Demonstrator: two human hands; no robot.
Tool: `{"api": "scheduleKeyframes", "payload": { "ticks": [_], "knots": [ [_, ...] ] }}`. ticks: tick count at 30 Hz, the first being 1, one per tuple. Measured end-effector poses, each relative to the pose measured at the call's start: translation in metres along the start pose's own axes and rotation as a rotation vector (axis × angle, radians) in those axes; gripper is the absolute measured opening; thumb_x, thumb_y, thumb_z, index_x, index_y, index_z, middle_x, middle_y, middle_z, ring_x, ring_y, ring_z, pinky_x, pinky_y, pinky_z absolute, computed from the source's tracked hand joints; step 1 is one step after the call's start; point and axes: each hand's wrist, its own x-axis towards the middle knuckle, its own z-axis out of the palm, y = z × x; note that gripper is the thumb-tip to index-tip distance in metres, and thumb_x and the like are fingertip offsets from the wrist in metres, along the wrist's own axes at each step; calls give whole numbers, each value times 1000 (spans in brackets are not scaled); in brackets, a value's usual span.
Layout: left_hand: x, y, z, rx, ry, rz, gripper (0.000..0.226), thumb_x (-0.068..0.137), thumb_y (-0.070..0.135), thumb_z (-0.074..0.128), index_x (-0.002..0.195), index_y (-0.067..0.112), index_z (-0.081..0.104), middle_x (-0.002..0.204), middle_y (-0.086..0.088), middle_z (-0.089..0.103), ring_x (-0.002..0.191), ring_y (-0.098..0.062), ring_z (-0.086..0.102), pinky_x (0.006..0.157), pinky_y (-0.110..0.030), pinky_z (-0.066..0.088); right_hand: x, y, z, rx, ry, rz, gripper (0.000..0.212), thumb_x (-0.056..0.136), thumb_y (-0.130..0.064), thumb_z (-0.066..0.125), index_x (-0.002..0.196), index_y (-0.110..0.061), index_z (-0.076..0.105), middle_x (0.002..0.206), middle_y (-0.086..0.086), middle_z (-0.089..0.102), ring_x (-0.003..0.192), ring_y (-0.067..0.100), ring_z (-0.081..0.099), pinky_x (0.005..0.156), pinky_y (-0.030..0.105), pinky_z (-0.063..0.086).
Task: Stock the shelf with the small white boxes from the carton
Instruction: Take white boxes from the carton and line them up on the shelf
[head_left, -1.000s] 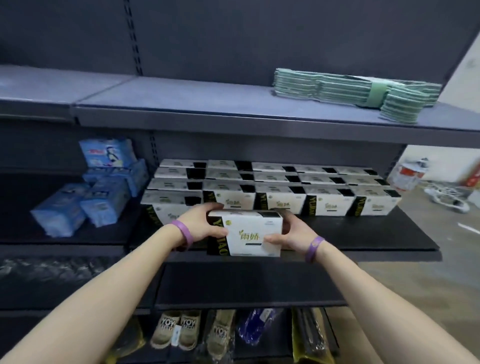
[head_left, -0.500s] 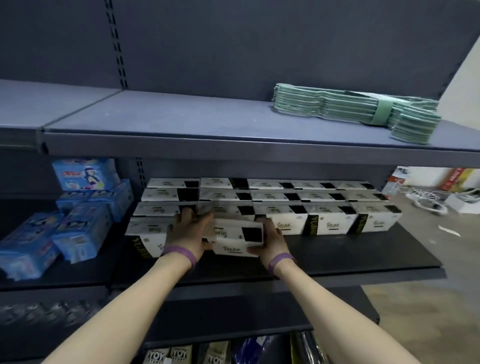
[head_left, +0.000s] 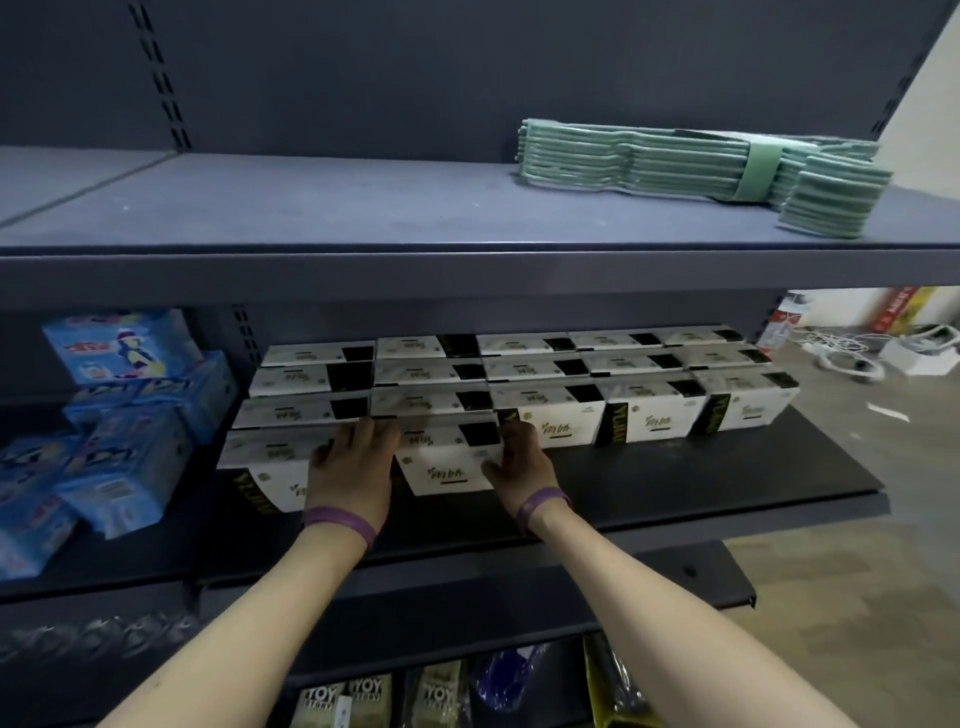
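From the head camera we have both hands on one small white box on the middle shelf, in the front row beside another box at its left and touching the rows stacked behind. Our left hand lies across the box's left end, fingers spread over the seam between it and its left neighbour; our right hand clasps the right end, thumb on the front face. Both hands grip the box rather than resting free. The carton is out of sight.

The box sits slightly skewed, its front face angled toward us. If we let go now, we judge it may stand out of line with the row. If we push too hard, we may shove the back rows out of square, or crush a thin cardboard corner. Our left fingers overlap the neighbour, so pulling away carelessly may drag it forward toward the shelf edge. The blue packets at left lean loosely, near that end box; a nudge there may tip them.

To the right the front of the shelf is bare, so a sideways slip has nothing to stop it.
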Motion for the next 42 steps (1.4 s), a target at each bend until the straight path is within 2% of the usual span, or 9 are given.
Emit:
{"api": "scheduleKeyframes", "payload": {
  "ticks": [8, 14, 17, 19, 24, 29, 31, 34, 42],
  "knots": [
    [-14, 4, -2, -149, 11, -61, 50, 82, 25, 54, 131, 20, 41, 133, -7, 40, 120, -31, 37, 88, -42, 45, -2, 4, -6, 55, -84, 4, 48, 86, -1, 53, 127, -18, 37, 125, 6, 58, 114, 23, 57, 91, 26, 47],
    [-21, 18, -7, -174, 37, -106, 52, 81, 17, 56, 131, 13, 43, 135, -15, 42, 124, -38, 32, 107, -48, 32, -5, 13, -20, 152, -142, -8, 58, 81, 2, 63, 132, -16, 43, 131, 7, 54, 122, 24, 53, 98, 31, 47],
    [-23, 44, -5, -217, 70, 52, 49, 79, 14, 60, 126, 7, 50, 131, -19, 47, 123, -40, 37, 107, -49, 33, -20, 32, -53, 142, -20, 43, 51, 82, -1, 65, 131, -7, 50, 130, 14, 56, 121, 28, 54, 101, 32, 43],
    [-25, 78, -3, -337, 47, 185, 44, 80, 12, 59, 123, 8, 53, 127, -17, 50, 121, -37, 41, 105, -46, 36, -36, 55, -81, 65, 44, 60, 42, 82, -3, 63, 124, -3, 57, 124, 16, 61, 117, 27, 56, 95, 27, 43],
    [-47, 192, 21, -592, -47, 487, 34, 81, 8, 58, 115, 8, 58, 118, -14, 56, 114, -28, 50, 102, -37, 39, -92, 142, -159, 67, 123, 232, 36, 82, 1, 58, 115, -10, 64, 115, 10, 67, 107, 20, 63, 85, 28, 51],
    [-94, 307, 72, -596, -344, 675, 38, 84, 15, 57, 122, 16, 54, 122, -5, 55, 118, -21, 47, 104, -33, 36, -171, 251, -240, 55, 222, 489, 33, 85, 4, 54, 116, -4, 63, 112, 9, 67, 98, 12, 60, 62, 3, 46],
    [-112, 352, 95, -547, -474, 715, 43, 85, 19, 55, 128, 20, 50, 127, -3, 53, 122, -21, 44, 107, -33, 35, -201, 301, -263, 78, 253, 590, 32, 85, 3, 55, 114, -6, 64, 116, 13, 67, 98, 15, 61, 71, 7, 47],
    [-138, 422, 133, -430, -658, 773, 49, 88, 24, 52, 136, 22, 42, 135, -2, 49, 127, -21, 41, 109, -34, 32, -242, 370, -287, 88, 269, 714, 31, 86, -1, 57, 115, -11, 63, 118, 8, 65, 111, 19, 60, 96, 23, 44],
    [-221, 573, 303, -262, -1147, 540, 51, 88, 28, 53, 137, 27, 40, 136, -2, 48, 123, -19, 48, 108, -34, 39, -333, 607, -309, -22, 127, 1109, 40, 92, -13, 50, 131, -21, 49, 141, 3, 47, 122, 21, 52, 102, 29, 42]
  ]
}}
